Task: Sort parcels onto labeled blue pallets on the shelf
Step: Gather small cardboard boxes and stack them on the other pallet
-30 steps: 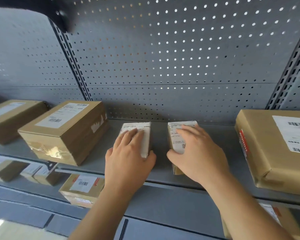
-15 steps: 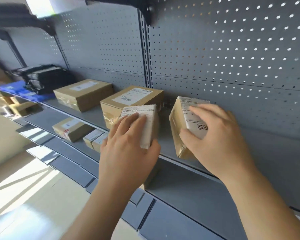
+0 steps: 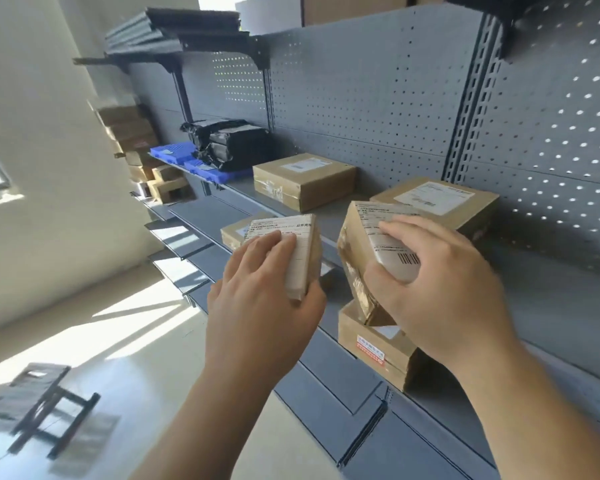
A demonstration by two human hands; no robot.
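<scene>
Gripped white-labelled parcel point(image 3: 284, 227) in left hand point(image 3: 260, 306) at frame centre; clutched taped brown parcel point(image 3: 355, 252) in right hand point(image 3: 440, 289), centre right.

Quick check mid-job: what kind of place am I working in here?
Probably a parcel sorting or storage room: grey metal shelving with a perforated back panel, taped cardboard parcels bearing shipping labels, and blue pallets further along it.

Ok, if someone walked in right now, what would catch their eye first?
Two hands held up before the grey shelf: the left hand grips a small white-labelled parcel, the right hand a tape-wrapped brown parcel. Far left on that shelf, bright blue pallets lie by a stack of black bagged parcels.
</scene>
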